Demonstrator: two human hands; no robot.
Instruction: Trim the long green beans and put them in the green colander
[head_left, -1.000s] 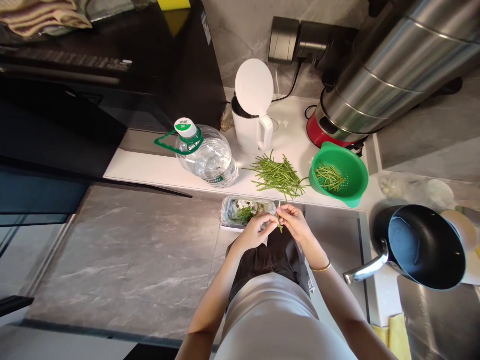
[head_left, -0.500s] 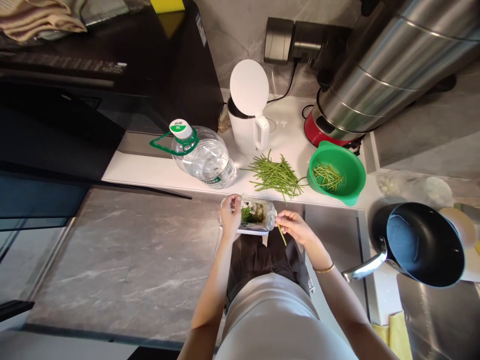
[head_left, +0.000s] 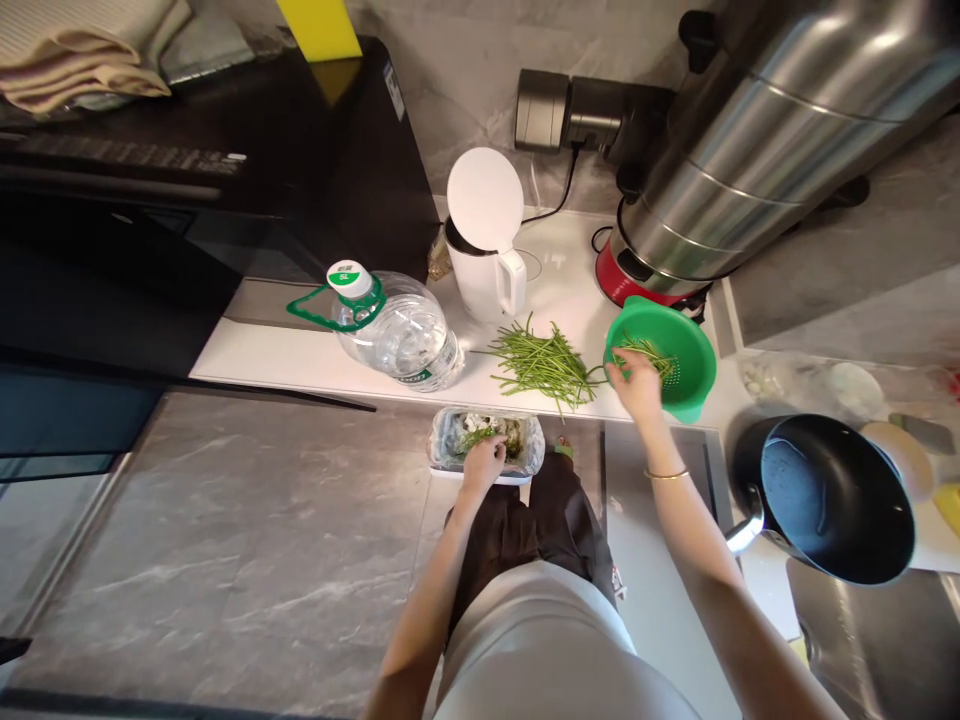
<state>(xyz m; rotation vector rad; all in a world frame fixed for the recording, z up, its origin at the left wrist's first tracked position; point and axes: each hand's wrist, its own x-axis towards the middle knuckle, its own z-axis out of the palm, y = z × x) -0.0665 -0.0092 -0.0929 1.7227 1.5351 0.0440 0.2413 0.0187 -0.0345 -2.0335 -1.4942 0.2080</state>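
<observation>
Tabletop (head_left: 259, 350): white, narrow, turning a corner at right | Wall (head_left: 450, 80): grey, marbled, behind it | Floor (head_left: 247, 540): grey, pale-veined, glossy | Cabinet front (head_left: 630, 460): grey, below tabletop | Light: small bright reflections on tabletop

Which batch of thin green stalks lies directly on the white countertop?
The loose pile of thin green stalks in front of the white open-lidded kettle; the other batch sits inside the green plastic colander.

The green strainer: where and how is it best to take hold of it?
Probably by the near tab, from the front of the counter, and the far tab, from above, since the red base stands close behind. These tabs stick out from opposite sides of the green strainer. It sits open side up with green stems inside, so lift it level.
</observation>
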